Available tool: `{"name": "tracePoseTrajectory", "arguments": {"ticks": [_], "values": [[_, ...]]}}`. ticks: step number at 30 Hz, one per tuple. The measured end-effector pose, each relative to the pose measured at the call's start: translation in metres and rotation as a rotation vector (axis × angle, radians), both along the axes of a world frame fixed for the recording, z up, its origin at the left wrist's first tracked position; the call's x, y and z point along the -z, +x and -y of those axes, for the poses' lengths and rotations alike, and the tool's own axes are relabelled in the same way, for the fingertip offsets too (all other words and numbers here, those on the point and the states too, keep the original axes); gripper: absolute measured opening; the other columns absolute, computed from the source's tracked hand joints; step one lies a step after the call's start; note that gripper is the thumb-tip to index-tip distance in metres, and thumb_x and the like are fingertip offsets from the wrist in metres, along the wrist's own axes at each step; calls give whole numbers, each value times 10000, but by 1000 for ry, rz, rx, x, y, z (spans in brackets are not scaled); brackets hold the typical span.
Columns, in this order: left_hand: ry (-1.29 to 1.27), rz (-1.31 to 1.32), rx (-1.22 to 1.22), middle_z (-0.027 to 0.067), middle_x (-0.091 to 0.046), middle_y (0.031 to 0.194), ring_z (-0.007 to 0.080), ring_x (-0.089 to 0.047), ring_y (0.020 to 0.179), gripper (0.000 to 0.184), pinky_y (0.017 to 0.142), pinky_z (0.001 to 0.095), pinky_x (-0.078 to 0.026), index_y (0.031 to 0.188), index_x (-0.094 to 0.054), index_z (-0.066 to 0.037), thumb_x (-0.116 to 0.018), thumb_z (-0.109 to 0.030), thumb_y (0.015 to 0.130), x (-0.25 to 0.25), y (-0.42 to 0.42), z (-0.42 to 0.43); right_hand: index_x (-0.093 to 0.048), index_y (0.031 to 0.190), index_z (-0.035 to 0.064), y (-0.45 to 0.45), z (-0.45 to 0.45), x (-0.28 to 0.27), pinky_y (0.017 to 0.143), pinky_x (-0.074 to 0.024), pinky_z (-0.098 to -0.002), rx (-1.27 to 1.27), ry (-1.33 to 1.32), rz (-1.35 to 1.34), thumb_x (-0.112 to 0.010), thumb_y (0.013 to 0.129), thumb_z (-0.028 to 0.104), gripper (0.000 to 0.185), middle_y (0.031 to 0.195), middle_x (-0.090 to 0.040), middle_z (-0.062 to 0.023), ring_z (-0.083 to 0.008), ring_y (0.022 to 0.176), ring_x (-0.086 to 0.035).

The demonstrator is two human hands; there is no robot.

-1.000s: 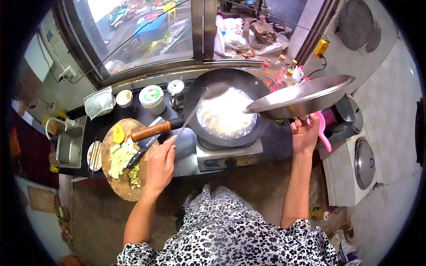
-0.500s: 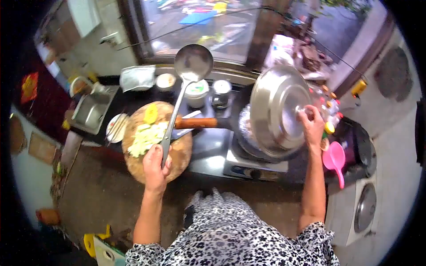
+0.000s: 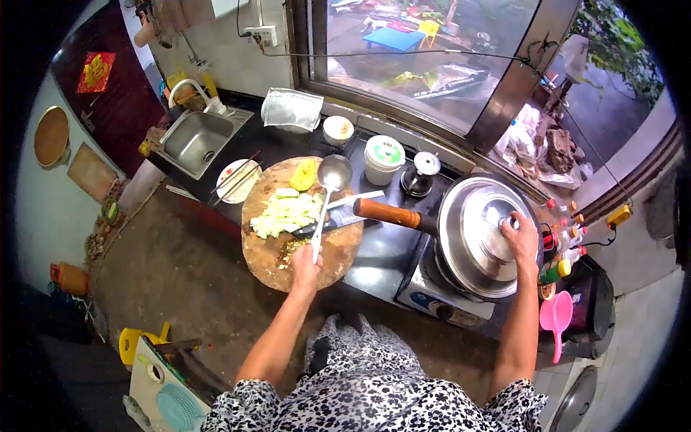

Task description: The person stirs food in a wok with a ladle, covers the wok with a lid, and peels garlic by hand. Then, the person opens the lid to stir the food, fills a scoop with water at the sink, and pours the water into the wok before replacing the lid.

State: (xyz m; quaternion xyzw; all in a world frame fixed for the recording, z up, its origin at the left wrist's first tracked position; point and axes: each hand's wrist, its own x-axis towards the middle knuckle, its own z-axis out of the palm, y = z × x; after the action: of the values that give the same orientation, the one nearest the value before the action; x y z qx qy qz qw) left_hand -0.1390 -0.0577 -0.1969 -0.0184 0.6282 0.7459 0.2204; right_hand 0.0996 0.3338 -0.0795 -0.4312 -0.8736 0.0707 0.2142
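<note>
Closed round the handle of a metal ladle (image 3: pixel 335 173), my left hand (image 3: pixel 306 270) is over the near edge of the round wooden board (image 3: pixel 338 266). The ladle's bowl hangs over the board's far right part. Cut pale green pieces (image 3: pixel 284 214), a yellow piece (image 3: pixel 304 175), small chopped bits (image 3: pixel 290 252) and a knife (image 3: pixel 335 223) lie on the board. My right hand (image 3: pixel 520 236) grips the knob of the steel lid (image 3: pixel 468 223). The lid covers the wok on the stove (image 3: pixel 439 297); the wok's wooden handle (image 3: pixel 387 213) points left. The wok's contents are hidden.
A sink (image 3: pixel 198 144) is at the far left, with a plate and chopsticks (image 3: pixel 237 181) nearby. Behind the board stand a bowl (image 3: pixel 337 129), a white tub (image 3: pixel 384 160) and a glass jar (image 3: pixel 421 174). Bottles (image 3: pixel 565 234) and a pink scoop (image 3: pixel 556 315) are at the right.
The lid has come down from its raised, tilted position onto the wok. My left hand has moved the ladle away from the wok to above the board. The view has swung left.
</note>
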Motion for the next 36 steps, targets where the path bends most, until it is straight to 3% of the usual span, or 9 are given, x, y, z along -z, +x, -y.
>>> {"name": "tracePoseTrajectory", "arguments": {"ticks": [5,10,11,12,13,17,22,25,36], "values": [[-21,110,-25,17,-503,597,84,-401,432,313,386,234,-297,844,-550,-57,-403,-291,992,40,-19,-37,-626,1101,26,15,46,-34,809,-466,-399,-56,96,-232,-582,900,247,301,974,-585,-173,-336,926,-597],[-43,211,-19,0,-483,579,85,-373,384,331,333,242,-258,855,-550,-98,-417,-372,986,60,-34,-50,-624,864,-13,48,113,-43,555,-433,-309,-225,64,-451,-555,918,94,138,660,-574,-134,-188,582,-556],[-54,195,22,-5,-484,580,85,-381,383,344,323,237,-264,851,-553,-117,-422,-407,982,92,-48,-49,-620,836,3,54,127,-44,525,-429,-314,-210,44,-399,-570,907,104,134,660,-576,-135,-201,543,-554],[-95,235,88,-3,-494,592,87,-395,390,339,317,234,-269,881,-542,-132,-426,-436,976,53,-31,-50,-615,813,16,60,134,-39,508,-438,-332,-222,83,-386,-587,892,115,130,663,-583,-139,-243,527,-574],[70,322,79,7,-511,614,88,-411,396,329,312,226,-270,921,-526,-142,-421,-450,973,70,-34,-49,-613,802,23,67,138,-34,526,-457,-354,-217,71,-324,-600,881,126,130,675,-587,-152,-288,559,-599],[-27,341,61,65,-546,742,206,-583,563,342,453,313,-483,985,-517,-120,-492,-457,936,70,-31,-44,-599,764,7,79,138,-10,522,-457,-342,-243,-2,-477,-621,832,69,94,675,-585,-137,-279,566,-594],[-84,338,44,113,-542,838,262,-618,698,315,604,395,-587,965,-521,-36,-453,-343,963,77,-26,-37,-545,673,21,87,150,2,486,-424,-354,-252,-40,-491,-609,831,92,185,585,-511,-116,-266,495,-531],[-57,348,147,100,-531,847,273,-609,741,252,628,412,-573,1057,-494,-70,-496,-295,943,82,-26,-29,-520,630,39,83,160,14,466,-411,-366,-371,-13,-503,-608,832,109,231,559,-490,-110,-265,474,-517],[48,434,-19,188,-492,1040,307,-601,871,348,804,387,-578,1139,-467,42,-575,-190,903,87,-18,-35,-492,609,67,60,192,35,456,-423,-376,-610,-60,-567,-637,842,171,293,560,-477,-88,-271,490,-538]]}}
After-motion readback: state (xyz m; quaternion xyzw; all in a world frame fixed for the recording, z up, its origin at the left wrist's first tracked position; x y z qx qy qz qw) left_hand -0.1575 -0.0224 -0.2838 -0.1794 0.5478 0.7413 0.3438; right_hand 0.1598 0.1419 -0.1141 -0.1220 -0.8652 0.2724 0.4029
